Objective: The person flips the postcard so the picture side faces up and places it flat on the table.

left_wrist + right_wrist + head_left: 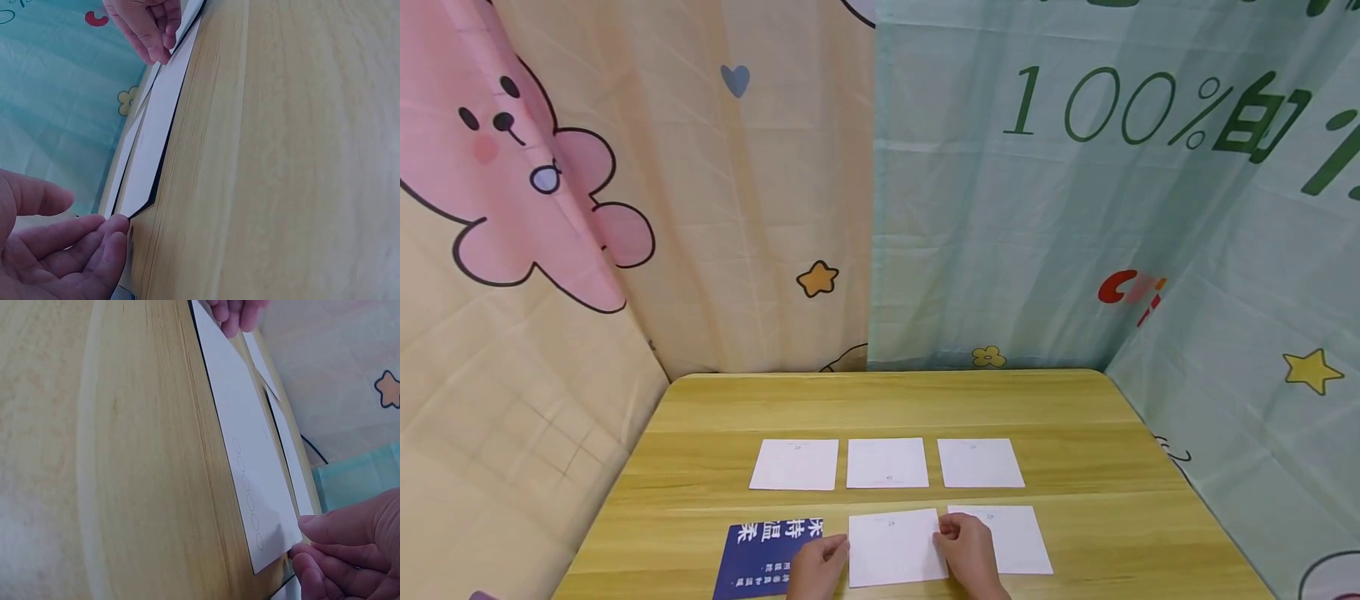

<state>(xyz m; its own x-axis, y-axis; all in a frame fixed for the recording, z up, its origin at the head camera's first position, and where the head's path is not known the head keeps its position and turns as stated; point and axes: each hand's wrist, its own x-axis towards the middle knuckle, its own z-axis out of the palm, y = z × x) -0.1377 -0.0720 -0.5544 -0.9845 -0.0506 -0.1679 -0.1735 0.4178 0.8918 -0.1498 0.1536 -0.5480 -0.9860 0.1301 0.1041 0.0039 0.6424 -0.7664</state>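
A white postcard (897, 547), blank side up with a row of small circles, lies in the middle of the near row, between both hands. My right hand (970, 552) pinches its right edge; in the right wrist view, thumb (337, 525) and fingers meet at the postcard's corner. My left hand (817, 570) touches the left edge with its fingertips. In the left wrist view its thumb (44, 195) stands apart from the fingers. Left of it lies a blue postcard (752, 562) with white lettering, partly under the left hand. A white postcard (1021, 542) to the right is partly hidden by the right hand.
Three white postcards, a left one (796, 465), a middle one (887, 463) and a right one (981, 463), form a row farther back on the wooden table (880, 400). Printed curtains (775, 192) hang behind and at both sides of the table.
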